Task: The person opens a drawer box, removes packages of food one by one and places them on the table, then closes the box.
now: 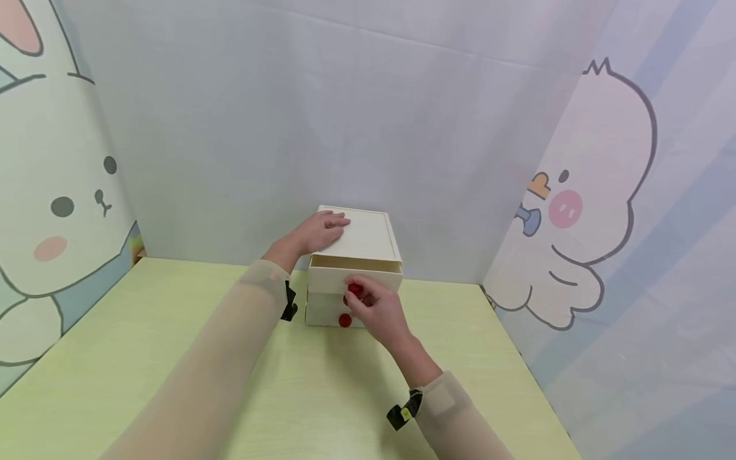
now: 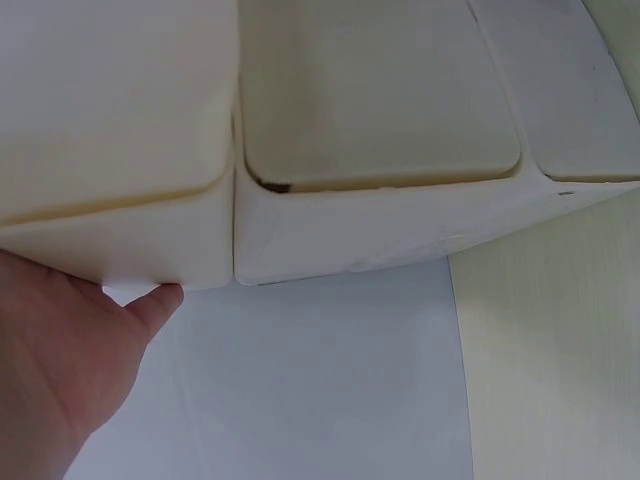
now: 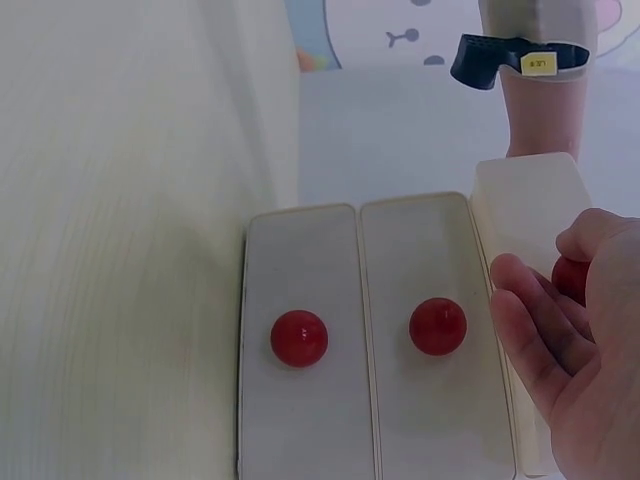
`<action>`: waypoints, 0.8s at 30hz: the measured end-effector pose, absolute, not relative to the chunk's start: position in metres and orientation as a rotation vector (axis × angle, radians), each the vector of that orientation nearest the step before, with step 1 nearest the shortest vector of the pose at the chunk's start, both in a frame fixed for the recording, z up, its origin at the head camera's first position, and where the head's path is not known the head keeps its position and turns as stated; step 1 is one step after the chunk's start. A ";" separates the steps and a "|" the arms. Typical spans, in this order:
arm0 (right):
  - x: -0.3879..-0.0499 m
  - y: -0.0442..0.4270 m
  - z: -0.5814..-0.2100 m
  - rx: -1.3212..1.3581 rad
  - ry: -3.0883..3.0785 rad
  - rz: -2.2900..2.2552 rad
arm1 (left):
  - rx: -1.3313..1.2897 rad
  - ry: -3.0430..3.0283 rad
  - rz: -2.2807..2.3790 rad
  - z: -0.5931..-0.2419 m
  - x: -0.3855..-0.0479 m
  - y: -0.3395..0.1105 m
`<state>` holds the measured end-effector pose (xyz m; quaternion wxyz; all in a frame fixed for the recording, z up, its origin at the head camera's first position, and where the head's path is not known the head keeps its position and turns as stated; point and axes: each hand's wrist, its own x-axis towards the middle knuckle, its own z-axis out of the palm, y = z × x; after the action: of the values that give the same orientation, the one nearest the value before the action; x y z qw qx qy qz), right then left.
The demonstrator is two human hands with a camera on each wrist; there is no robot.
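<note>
A small white drawer cabinet (image 1: pixel 368 233) stands near the back of the table, with three drawers stacked one above another. Its top drawer (image 1: pixel 326 280) is pulled partly out, leaving a gap under the lid; both lower drawers are closed. My right hand (image 1: pixel 381 314) pinches the red round knob (image 3: pixel 571 280) of that top drawer between thumb and fingers. On the cabinet's top, near its left edge, rests my left hand (image 1: pixel 319 231) with relaxed fingers. Red knobs also sit on the middle drawer (image 3: pixel 432 410) and the bottom drawer (image 3: pixel 308 420). The inside of the top drawer is hidden.
The cabinet stands on a pale yellow-green wooden table (image 1: pixel 322 390). Behind it hangs a light grey curtain (image 1: pixel 230 128). Cartoon-printed cloth walls close off the left and right sides. A black strap (image 1: pixel 407 409) is on the right wrist.
</note>
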<state>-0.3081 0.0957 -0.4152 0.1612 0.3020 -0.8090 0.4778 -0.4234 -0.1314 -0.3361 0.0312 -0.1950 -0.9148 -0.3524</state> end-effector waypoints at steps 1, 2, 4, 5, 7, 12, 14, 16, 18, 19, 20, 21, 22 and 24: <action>-0.308 0.096 -0.415 0.861 -2.310 1.363 | -0.602 -2.817 -1.085 -0.336 -0.423 -0.131; -0.307 0.096 -0.415 0.861 -2.311 1.366 | -0.604 -2.817 -1.083 -0.336 -0.423 -0.131; -0.306 0.096 -0.415 0.860 -2.313 1.368 | -0.610 -2.814 -1.088 -0.336 -0.424 -0.132; -0.306 0.096 -0.415 0.861 -2.313 1.368 | -0.612 -2.813 -1.092 -0.337 -0.424 -0.132; -0.306 0.096 -0.416 0.864 -2.314 1.365 | -0.616 -2.810 -1.095 -0.337 -0.425 -0.132; -0.304 0.097 -0.416 0.876 -2.317 1.350 | -0.620 -2.807 -1.105 -0.337 -0.424 -0.132; -0.303 0.097 -0.416 0.877 -2.317 1.352 | -0.621 -2.806 -1.105 -0.337 -0.424 -0.132; -0.303 0.098 -0.416 0.881 -2.318 1.353 | -0.618 -2.804 -1.099 -0.336 -0.424 -0.132; -0.302 0.098 -0.416 0.883 -2.316 1.353 | -0.615 -2.801 -1.099 -0.336 -0.425 -0.132; -0.301 0.098 -0.416 0.884 -2.315 1.353 | -0.614 -2.799 -1.098 -0.336 -0.425 -0.132; -0.301 0.098 -0.416 0.886 -2.313 1.353 | -0.613 -2.797 -1.098 -0.336 -0.425 -0.132; -0.301 0.098 -0.416 0.888 -2.311 1.352 | -0.611 -2.796 -1.096 -0.336 -0.425 -0.132; -0.300 0.098 -0.416 0.888 -2.311 1.352 | -0.610 -2.796 -1.096 -0.337 -0.425 -0.132; -0.300 0.098 -0.416 0.891 -2.309 1.356 | -0.610 -2.795 -1.094 -0.337 -0.425 -0.132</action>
<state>-0.2997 0.0981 -0.4163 0.1592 0.3118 -0.8077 0.4744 -0.4254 -0.1322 -0.3368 0.0392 -0.1991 -0.9118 -0.3570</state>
